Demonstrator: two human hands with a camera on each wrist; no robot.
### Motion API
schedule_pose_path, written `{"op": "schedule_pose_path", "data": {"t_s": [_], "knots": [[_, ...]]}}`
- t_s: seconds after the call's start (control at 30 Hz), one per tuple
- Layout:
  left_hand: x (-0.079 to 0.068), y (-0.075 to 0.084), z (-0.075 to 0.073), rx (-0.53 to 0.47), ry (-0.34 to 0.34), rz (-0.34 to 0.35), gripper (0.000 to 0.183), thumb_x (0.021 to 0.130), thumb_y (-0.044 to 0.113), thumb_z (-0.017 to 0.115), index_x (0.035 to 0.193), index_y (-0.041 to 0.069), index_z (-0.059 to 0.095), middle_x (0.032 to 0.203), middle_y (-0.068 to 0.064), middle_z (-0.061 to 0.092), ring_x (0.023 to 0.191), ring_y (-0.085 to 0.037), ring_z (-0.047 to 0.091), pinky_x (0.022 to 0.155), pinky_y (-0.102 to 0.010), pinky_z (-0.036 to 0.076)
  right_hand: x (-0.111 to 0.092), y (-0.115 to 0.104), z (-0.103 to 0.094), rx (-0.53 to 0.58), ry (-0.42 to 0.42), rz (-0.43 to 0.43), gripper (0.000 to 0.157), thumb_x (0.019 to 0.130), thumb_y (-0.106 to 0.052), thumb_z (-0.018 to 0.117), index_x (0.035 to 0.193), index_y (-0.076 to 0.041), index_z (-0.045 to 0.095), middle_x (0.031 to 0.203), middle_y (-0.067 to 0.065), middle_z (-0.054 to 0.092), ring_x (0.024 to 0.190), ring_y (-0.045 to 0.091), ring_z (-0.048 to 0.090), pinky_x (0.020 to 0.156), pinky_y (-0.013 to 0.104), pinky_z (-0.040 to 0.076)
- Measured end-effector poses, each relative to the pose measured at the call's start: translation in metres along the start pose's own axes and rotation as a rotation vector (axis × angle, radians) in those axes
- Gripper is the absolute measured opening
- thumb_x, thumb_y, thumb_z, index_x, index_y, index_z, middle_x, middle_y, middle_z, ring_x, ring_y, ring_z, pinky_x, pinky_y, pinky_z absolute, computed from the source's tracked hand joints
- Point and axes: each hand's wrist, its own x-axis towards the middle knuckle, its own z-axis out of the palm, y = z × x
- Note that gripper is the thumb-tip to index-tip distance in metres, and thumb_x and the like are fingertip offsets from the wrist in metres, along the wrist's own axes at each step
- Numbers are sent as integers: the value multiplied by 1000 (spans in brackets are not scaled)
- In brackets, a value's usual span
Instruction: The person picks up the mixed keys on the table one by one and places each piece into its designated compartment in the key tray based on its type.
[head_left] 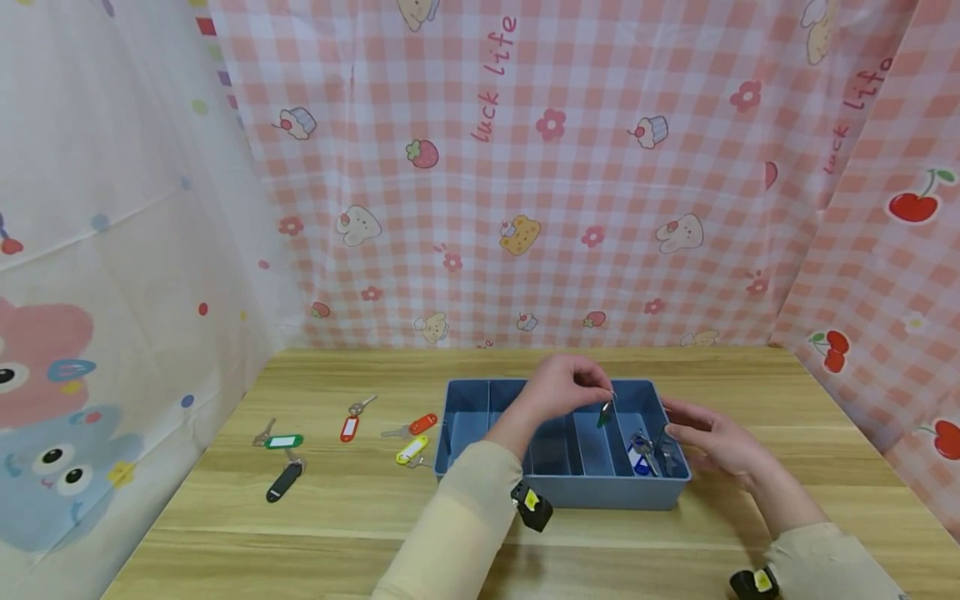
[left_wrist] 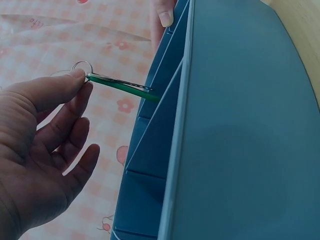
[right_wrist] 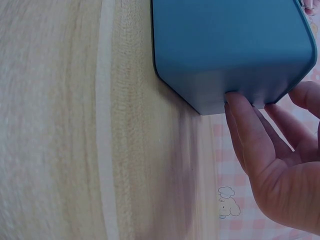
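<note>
My left hand (head_left: 564, 387) is over the blue divided box (head_left: 570, 492). Between thumb and index finger it pinches the metal ring of a key with a green tag (left_wrist: 122, 89); the tag and key dangle side by side, their lower end overlapping a compartment in the left wrist view. At the box's right end, my right hand (head_left: 712, 437) grips the wall, its fingers (right_wrist: 247, 117) along the outer face and the thumb at the rim. Keys with a blue-and-white tag (head_left: 641, 460) lie in the rightmost compartment. My left forearm hides part of the box.
Left of the box, tagged keys lie on the wooden table (head_left: 330, 550): a green tag (head_left: 283, 442), a black tag (head_left: 285, 482), a yellow tag (head_left: 412, 450) and two red ones, a nearer-box red tag (head_left: 423, 425) and another red tag (head_left: 349, 428). Patterned cloth (head_left: 465, 200) hangs behind.
</note>
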Motion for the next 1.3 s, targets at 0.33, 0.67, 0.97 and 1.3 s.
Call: {"op": "schedule_pose_path", "data": {"t_s": [0.33,0.67,0.97,1.3], "knots": [[2,-5,0,12,-1,-43,13,91,16,74,102,10,74,89,7,67,79,-6,59,72,-20,49,0,1,1,12,0,-14,64,101,-16,58,151,7,25,154,34,24,119,22,52,95,51,48],[-4,-4,-3,33,-2,-32,28,93,17,72,117,5,69,103,1,68,88,-7,56,79,-22,48,0,1,2,8,4,-12,64,102,-17,58,152,6,25,154,33,24,119,21,53,96,51,48],[-13,-3,-7,5,-3,5,34,92,24,73,123,11,66,117,-6,67,99,-16,59,82,-22,48,0,1,0,7,-2,-13,64,102,-17,57,152,6,24,154,33,25,118,19,54,96,52,47],[-25,-1,-8,5,0,56,44,91,27,75,130,12,62,125,-5,64,111,-16,58,91,-30,49,1,2,0,6,-1,-10,65,102,-18,57,152,6,24,153,34,25,118,22,54,96,51,48]]}}
